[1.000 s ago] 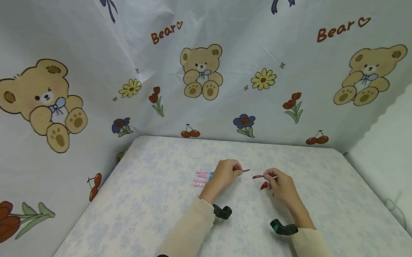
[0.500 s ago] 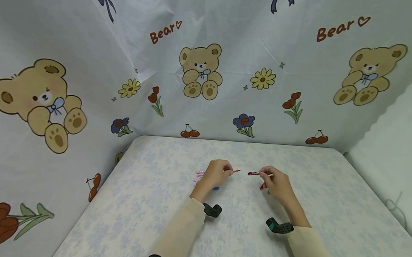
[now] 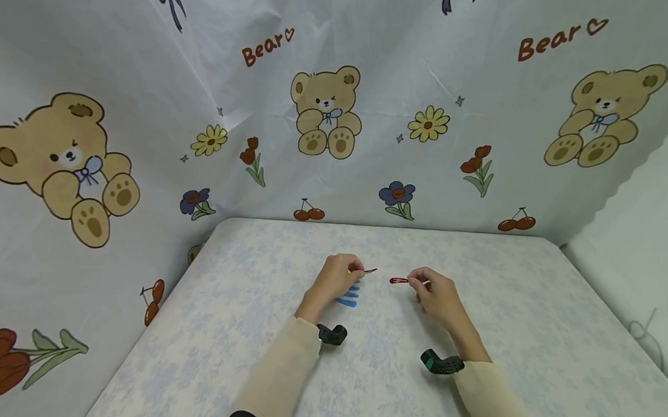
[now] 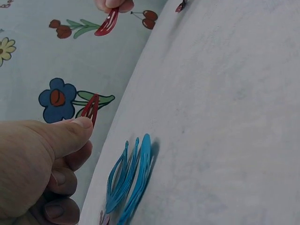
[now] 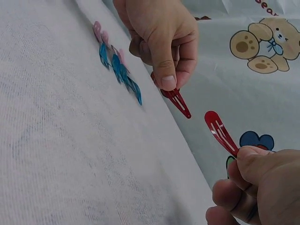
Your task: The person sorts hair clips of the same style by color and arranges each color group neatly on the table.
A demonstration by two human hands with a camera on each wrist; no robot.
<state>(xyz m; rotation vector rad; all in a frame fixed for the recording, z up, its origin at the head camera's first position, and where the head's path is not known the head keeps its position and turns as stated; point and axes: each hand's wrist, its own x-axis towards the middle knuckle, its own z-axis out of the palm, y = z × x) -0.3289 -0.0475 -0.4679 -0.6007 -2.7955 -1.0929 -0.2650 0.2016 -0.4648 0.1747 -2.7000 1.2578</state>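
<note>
My left hand (image 3: 334, 277) pinches a red snap hair clip (image 5: 178, 102) between thumb and fingers, its narrow tip sticking out toward the right. Facing it across a small gap, my right hand (image 3: 435, 293) pinches another red snap hair clip (image 5: 219, 131), rounded end pointing left. Both clips are held up above the table. Several blue hair clips (image 4: 143, 173) lie in a row under and beside the left hand, partly covered by it in the head view. Pink hair clips (image 5: 97, 30) lie beside the blue ones, hidden in the head view behind the left hand.
A small dark red piece (image 4: 180, 6) lies on the table at the top edge of the left wrist view. The pale blue-patterned table (image 3: 383, 370) meets a bear-printed cloth (image 3: 368, 191) at its back edge. A thin cord (image 3: 646, 333) hangs at the right.
Both hands have shifted left with their red clips. The left hand now covers the pink clips and leaves some blue ones showing; the red piece beneath the right hand has gone from sight.
</note>
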